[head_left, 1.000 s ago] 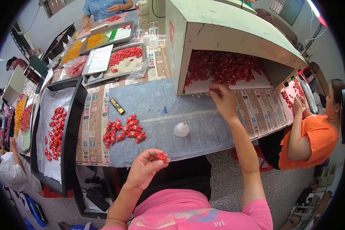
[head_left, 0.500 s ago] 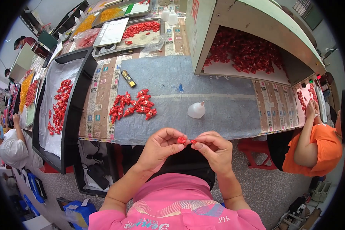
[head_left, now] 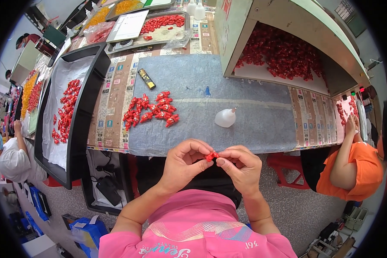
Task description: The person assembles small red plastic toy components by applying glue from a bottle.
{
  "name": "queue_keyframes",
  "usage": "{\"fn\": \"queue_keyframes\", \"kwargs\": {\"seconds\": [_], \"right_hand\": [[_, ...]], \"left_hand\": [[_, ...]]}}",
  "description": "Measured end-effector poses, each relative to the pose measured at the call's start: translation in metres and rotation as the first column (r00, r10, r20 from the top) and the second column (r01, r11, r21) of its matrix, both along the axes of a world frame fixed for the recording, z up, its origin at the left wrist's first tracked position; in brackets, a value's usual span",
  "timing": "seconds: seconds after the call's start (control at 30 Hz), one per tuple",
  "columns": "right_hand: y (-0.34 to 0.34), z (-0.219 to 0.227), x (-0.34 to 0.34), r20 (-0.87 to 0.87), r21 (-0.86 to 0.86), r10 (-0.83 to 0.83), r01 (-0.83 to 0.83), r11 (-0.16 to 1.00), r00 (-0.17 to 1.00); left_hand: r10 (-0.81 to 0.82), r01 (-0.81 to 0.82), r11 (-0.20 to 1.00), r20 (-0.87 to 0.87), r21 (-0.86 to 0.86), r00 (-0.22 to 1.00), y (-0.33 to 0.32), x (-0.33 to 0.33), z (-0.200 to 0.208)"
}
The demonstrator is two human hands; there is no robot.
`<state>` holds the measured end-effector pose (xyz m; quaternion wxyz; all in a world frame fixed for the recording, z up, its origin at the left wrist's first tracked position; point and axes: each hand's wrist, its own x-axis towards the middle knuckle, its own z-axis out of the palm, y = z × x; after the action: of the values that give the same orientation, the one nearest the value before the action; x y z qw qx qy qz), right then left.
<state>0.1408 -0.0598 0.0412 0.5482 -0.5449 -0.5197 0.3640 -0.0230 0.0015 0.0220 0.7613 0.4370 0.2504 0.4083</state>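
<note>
**Left hand point(head_left: 182, 165) and right hand point(head_left: 245, 170) are meeting at a small, glossy red piece point(head_left: 210, 156)**

The person is holding the piece between the two hands, in front of the body and close to the near edge of the table with its brown, printed covering point(head_left: 314, 116). The left hand is pinching it between thumb and fingertips, with the fingers curling over from the left. The right hand is closing its thumb and forefinger at the piece's right side; whether those fingertips are also gripping a separate small part cannot be told. The piece is sitting right at the fingertips, between the hands, and the fingers are partly covering it.

Beyond the hands, a blue-grey sheet point(head_left: 193, 133) is covering the middle of the table. On it, a squat, translucent white squeeze bottle with a thin tip point(head_left: 225, 118) is standing past the right hand. A loose cluster of glossy red pieces point(head_left: 163, 115) is lying farther left, past the left hand, and a black-and-gold cylinder point(head_left: 146, 79) is lying behind that cluster. Neither hand is touching these.

On the left, a long black tray with a white liner point(head_left: 84, 103) is holding more red pieces point(head_left: 66, 109). At the far right, a pale metal box with an open front point(head_left: 284, 13) is sheltering a large heap of red pieces point(head_left: 284, 56). Behind the sheet, a shallow metal tray point(head_left: 187, 21) is carrying another red batch point(head_left: 163, 22). To the right, a person in an orange shirt point(head_left: 357, 172) is sitting at the table.
</note>
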Motion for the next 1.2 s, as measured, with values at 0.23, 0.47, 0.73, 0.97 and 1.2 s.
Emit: {"fn": "queue_keyframes", "kwargs": {"seconds": [0.23, 0.47, 0.73, 0.97, 1.2], "right_hand": [[-0.001, -0.001, 0.0, -0.021, -0.03, -0.016, 0.016, 0.999, 1.0], [-0.002, -0.005, 0.0, -0.046, -0.056, -0.026, 0.023, 0.998, 0.999], [-0.004, -0.003, 0.0, -0.042, -0.055, -0.014, 0.012, 0.998, 0.999], [-0.006, 0.0, 0.002, -0.248, -0.105, 0.04, -0.068, 0.992, 0.968], [-0.007, 0.001, 0.001, -0.371, -0.159, 0.032, -0.098, 0.982, 0.928]], "left_hand": [[0.036, -0.029, 0.993, -0.057, 0.118, 0.998, 0.0, 0.001, -0.004], [0.142, -0.072, 0.942, -0.194, 0.327, 0.971, -0.002, 0.003, 0.001], [0.359, -0.12, 0.764, -0.262, 0.634, 0.896, -0.003, 0.005, 0.004], [0.378, -0.147, 0.76, -0.247, 0.633, 0.892, -0.005, 0.004, 0.007], [0.439, -0.153, 0.611, -0.172, 0.776, 0.882, -0.005, 0.006, 0.005]]}}
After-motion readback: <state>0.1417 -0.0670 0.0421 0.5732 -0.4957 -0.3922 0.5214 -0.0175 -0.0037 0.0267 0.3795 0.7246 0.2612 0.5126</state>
